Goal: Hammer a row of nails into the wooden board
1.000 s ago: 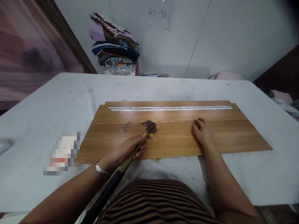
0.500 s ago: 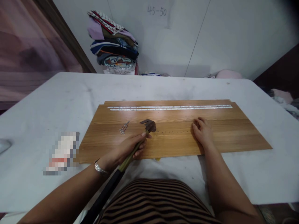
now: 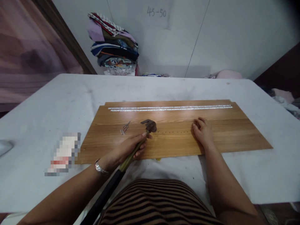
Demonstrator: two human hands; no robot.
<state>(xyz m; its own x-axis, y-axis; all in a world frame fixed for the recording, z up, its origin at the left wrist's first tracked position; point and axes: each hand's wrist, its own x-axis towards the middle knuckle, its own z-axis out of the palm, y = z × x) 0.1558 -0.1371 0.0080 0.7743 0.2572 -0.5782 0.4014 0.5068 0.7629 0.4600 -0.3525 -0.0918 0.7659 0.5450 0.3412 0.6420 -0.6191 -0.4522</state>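
A wooden board point(image 3: 225, 131) lies across the white table point(image 3: 70, 97). My left hand point(image 3: 126, 148) is closed round the handle of a hammer point(image 3: 150, 125), whose rusty head rests on the board. A row of small nail heads point(image 3: 173, 132) runs to the right of the hammer head. My right hand point(image 3: 203, 132) lies on the board at the row's right end, fingers loosely curled, and I cannot make out anything in them. A few loose nails point(image 3: 125, 128) lie on the board to the left of the hammer head.
Two thin silvery strips point(image 3: 171, 108) run along the board's far edge. A blurred-out white object point(image 3: 63, 153) sits on the table to the left. A pile of folded clothes point(image 3: 113, 45) stands against the wall behind the table.
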